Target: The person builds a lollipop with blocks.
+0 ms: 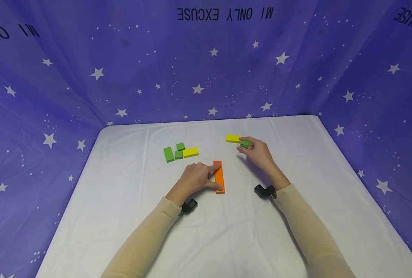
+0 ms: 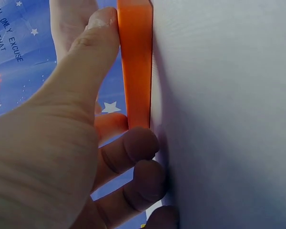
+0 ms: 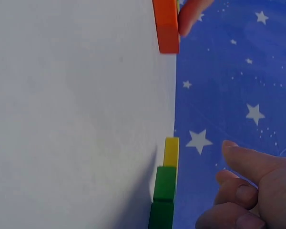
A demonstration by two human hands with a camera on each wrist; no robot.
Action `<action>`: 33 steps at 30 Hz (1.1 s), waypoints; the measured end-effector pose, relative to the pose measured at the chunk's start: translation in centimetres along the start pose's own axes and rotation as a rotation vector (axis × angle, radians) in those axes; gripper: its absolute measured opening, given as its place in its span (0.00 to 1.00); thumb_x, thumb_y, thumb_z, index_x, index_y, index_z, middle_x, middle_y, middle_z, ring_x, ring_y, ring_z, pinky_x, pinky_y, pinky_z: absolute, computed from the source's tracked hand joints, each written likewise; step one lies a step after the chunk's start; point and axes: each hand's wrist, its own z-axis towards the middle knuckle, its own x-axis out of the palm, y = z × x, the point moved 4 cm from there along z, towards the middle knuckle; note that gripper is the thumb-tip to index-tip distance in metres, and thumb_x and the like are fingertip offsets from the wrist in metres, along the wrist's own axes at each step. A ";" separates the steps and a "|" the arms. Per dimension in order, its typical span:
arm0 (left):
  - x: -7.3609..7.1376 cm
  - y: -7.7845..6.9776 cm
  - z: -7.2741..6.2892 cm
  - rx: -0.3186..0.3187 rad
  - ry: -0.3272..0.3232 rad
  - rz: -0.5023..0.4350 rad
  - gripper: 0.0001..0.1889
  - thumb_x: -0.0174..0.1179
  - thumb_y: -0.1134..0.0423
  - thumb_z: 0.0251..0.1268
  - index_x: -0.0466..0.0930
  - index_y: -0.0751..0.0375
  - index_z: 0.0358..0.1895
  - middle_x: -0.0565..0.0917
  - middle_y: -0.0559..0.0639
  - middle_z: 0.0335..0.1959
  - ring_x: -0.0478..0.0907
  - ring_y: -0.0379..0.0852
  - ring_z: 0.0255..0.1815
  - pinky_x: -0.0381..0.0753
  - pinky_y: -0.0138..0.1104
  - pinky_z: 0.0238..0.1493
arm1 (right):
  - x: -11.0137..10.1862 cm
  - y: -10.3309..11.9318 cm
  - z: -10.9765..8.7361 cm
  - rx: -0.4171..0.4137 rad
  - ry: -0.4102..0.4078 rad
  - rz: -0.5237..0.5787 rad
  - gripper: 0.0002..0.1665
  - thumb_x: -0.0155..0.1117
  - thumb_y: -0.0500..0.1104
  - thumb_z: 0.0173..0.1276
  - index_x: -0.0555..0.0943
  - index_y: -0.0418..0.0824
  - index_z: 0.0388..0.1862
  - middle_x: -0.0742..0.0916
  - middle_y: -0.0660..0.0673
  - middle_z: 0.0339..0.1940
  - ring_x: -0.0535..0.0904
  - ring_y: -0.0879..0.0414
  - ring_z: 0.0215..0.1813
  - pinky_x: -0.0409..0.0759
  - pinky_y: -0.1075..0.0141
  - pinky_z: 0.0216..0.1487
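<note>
Orange block (image 1: 219, 177) at mid-table (image 1: 206, 239); your left hand (image 1: 194, 177) pinches it lengthwise, index finger at the far end, thumb at the near, a span that probably keeps it straight and steady. To the right, two green blocks (image 3: 165, 183) sit in a row with a yellow block (image 3: 171, 151), seemingly lined up on purpose; your right hand (image 1: 259, 153) hovers there, fingers parted, apparently gripping nothing.

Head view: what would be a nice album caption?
Left hand touches an orange block; right hand hovers near green blocks.
</note>
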 end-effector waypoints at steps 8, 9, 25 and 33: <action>-0.1 0.1 0.0 0.004 -0.006 -0.019 0.44 0.66 0.24 0.40 0.78 0.39 0.65 0.58 0.40 0.14 0.56 0.39 0.16 0.55 0.34 0.19 | -0.4 -0.7 1.7 0.008 -0.020 -0.036 0.27 0.71 0.52 0.64 0.81 0.47 0.61 0.73 0.48 0.13 0.63 0.56 0.16 0.61 0.64 0.18; -0.1 0.1 0.0 0.004 -0.007 -0.019 0.44 0.66 0.24 0.40 0.78 0.39 0.65 0.58 0.40 0.14 0.57 0.39 0.16 0.55 0.34 0.19 | -0.4 -0.8 1.9 0.012 -0.019 -0.041 0.27 0.71 0.52 0.64 0.81 0.47 0.61 0.73 0.48 0.13 0.63 0.56 0.16 0.61 0.64 0.18; 0.0 0.0 0.0 -0.008 0.009 -0.019 0.44 0.66 0.24 0.40 0.78 0.39 0.65 0.60 0.40 0.14 0.59 0.40 0.17 0.58 0.34 0.19 | 0.1 -1.9 4.0 0.150 0.050 -0.166 0.28 0.69 0.57 0.64 0.81 0.51 0.62 0.87 0.41 0.39 0.80 0.49 0.36 0.72 0.58 0.32; -0.2 0.0 -0.1 -0.009 0.018 -0.020 0.45 0.65 0.23 0.40 0.77 0.39 0.66 0.59 0.40 0.14 0.58 0.39 0.17 0.57 0.34 0.19 | 0.4 -1.9 4.5 0.172 0.062 -0.239 0.28 0.70 0.57 0.63 0.82 0.51 0.61 0.87 0.40 0.45 0.78 0.47 0.39 0.72 0.57 0.34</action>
